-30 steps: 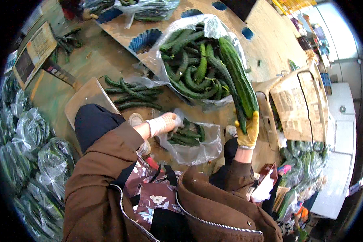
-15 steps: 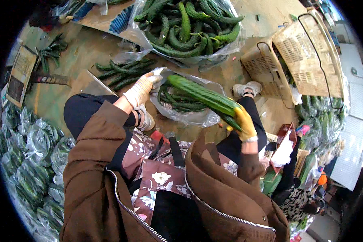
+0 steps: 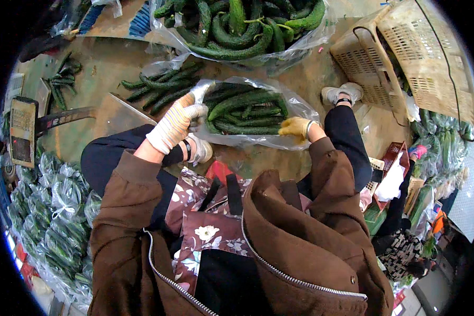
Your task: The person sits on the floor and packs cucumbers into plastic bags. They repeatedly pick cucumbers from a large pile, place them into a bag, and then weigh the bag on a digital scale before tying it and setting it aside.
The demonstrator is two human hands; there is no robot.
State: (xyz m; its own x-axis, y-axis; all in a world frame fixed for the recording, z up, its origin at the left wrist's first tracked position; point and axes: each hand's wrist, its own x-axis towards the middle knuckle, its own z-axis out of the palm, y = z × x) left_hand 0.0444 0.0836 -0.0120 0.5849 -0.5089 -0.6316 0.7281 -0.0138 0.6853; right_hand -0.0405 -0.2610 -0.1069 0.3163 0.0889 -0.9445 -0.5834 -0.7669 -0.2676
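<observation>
My left hand [image 3: 180, 118], in a pale striped glove, pinches the left edge of a clear plastic bag [image 3: 304, 109] that lies on the floor between my feet. Several long green cucumbers [image 3: 247, 105] rest side by side inside the bag. At the bag's right end, my right hand [image 3: 298, 129], in a yellow glove, has its fingers curled against the cucumber ends and the bag; what they grip is hidden. Just left of the bag, more cucumbers [image 3: 166, 87] lie loose on the floor.
Beyond the bag stands a large plastic-lined container of curved cucumbers [image 3: 242, 37]. Plastic crates [image 3: 363, 63] are at the right. A scale [image 3: 23, 129] and a small cucumber pile [image 3: 63, 79] lie left. Bagged cucumbers [image 3: 52, 221] heap at lower left. Another person [image 3: 403, 255] is at right.
The cucumbers my right hand held above the bag now lie in it. That hand has moved down and slightly left to the bag's right end. My left hand stays at the bag's edge.
</observation>
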